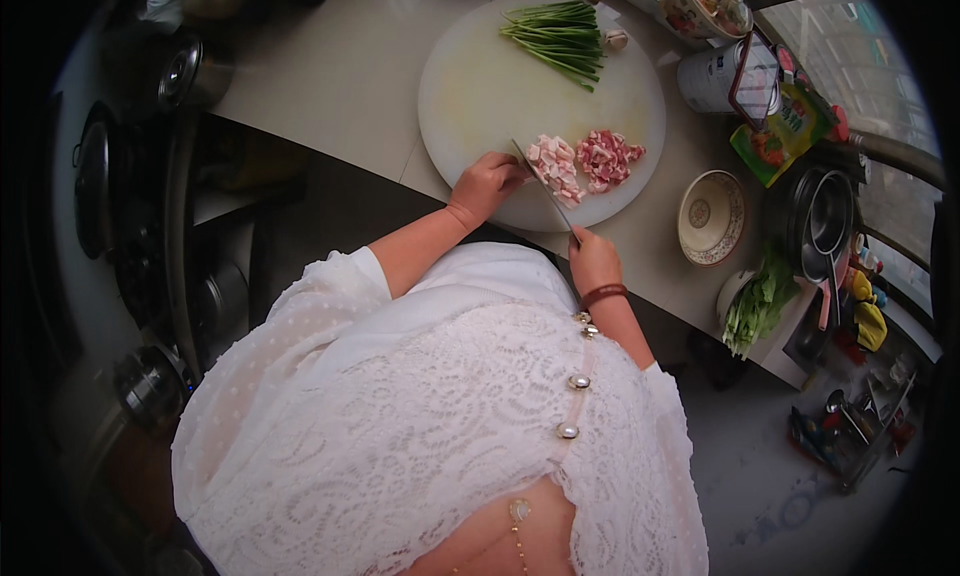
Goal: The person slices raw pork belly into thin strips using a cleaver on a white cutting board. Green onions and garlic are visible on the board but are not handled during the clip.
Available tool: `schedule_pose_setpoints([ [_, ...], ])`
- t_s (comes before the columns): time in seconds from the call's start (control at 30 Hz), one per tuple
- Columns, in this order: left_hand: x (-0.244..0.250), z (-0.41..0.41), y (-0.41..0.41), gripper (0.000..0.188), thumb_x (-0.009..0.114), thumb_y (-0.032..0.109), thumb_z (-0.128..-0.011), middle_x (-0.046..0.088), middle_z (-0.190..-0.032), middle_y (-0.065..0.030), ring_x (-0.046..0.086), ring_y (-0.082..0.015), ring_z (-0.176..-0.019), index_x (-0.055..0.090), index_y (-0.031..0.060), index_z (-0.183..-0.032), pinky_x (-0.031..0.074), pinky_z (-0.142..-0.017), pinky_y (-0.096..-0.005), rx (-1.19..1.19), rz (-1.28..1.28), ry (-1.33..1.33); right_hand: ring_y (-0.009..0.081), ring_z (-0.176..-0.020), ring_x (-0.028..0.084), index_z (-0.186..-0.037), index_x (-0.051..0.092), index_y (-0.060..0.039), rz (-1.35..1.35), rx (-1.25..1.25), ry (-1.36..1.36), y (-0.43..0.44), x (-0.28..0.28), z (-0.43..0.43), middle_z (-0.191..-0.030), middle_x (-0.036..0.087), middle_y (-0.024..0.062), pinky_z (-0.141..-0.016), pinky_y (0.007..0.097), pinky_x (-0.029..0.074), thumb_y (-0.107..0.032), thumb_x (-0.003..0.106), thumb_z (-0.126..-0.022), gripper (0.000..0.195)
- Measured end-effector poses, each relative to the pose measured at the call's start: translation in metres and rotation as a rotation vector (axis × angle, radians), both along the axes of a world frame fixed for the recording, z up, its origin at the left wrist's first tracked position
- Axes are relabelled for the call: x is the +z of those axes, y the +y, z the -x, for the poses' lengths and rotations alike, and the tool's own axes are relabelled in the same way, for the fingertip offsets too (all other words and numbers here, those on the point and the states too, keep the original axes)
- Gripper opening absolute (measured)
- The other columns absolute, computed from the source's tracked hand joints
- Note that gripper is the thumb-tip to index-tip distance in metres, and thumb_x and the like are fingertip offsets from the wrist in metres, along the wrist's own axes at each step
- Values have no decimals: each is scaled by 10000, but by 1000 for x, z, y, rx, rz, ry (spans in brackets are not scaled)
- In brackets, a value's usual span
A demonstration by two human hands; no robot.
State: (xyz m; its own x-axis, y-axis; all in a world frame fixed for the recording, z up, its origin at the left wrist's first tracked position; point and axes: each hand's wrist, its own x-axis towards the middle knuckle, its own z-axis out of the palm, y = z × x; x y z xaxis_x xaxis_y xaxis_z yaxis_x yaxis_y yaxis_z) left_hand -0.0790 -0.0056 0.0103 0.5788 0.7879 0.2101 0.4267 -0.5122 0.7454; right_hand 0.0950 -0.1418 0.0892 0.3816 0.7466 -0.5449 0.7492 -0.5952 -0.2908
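Observation:
A round white cutting board (pixel 480 73) lies on the counter. My right hand (pixel 595 261) grips the handle of a kitchen knife (pixel 546 187), its blade slanting up and left over the near part of the board. Beside the blade, my left hand (pixel 489 184) has its fingers bent and pressed down on the board; a bit of pale meat shows by the fingertips. Just right of the blade is a pile of pale, fatty diced meat (pixel 553 167), and right of that a redder pile of diced meat (pixel 607 159). Cut green stalks (pixel 559 39) and a garlic bulb (pixel 616 38) lie at the far side.
Right of the board stands a patterned bowl (pixel 711 217). Leafy greens (pixel 761 306) lie over another bowl near the counter's edge (pixel 776 377). Dark pans (pixel 825 223), a yellow-green packet (pixel 787 133), a white can (pixel 709 79) and a lidded bowl (pixel 701 9) line the window side.

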Motion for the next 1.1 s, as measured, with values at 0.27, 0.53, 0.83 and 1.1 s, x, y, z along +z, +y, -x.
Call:
schedule_pose_setpoints([
  [0.27, 2, -3, 3, 118, 724, 71, -739, 638, -921, -64, 625, -273, -838, 667, 77, -842, 527, -704, -361, 42, 55, -54, 404, -804, 641, -1065, 703, -172, -74, -22, 8, -5, -2, -5, -857, 670, 200, -729, 498, 517, -243, 597, -880, 224],
  [0.53, 2, -3, 3, 121, 733, 118, -739, 633, -886, -50, 620, -263, -821, 672, 108, -843, 527, -697, -364, 60, 6, -31, 415, -774, 633, -1025, 689, -157, -60, 51, -34, -8, 25, 1, -819, 663, 201, -700, 512, 509, -226, 588, -882, 188],
  [0.83, 0, -3, 4, 117, 726, 121, -742, 646, -904, -67, 627, -272, -863, 694, 105, -853, 532, -734, -370, 66, 142, -13, 418, -812, 637, -974, 659, -123, 8, 53, -8, 32, 0, 16, -853, 667, 205, -722, 523, 508, -206, 563, -889, 153],
  [1.1, 4, -2, 3, 110, 723, 99, -736, 648, -908, -68, 628, -274, -874, 697, 104, -843, 533, -744, -371, 59, 132, -45, 416, -844, 638, -1006, 685, -158, 46, 33, -12, 11, -1, 7, -882, 671, 199, -748, 517, 512, -222, 558, -891, 183],
])
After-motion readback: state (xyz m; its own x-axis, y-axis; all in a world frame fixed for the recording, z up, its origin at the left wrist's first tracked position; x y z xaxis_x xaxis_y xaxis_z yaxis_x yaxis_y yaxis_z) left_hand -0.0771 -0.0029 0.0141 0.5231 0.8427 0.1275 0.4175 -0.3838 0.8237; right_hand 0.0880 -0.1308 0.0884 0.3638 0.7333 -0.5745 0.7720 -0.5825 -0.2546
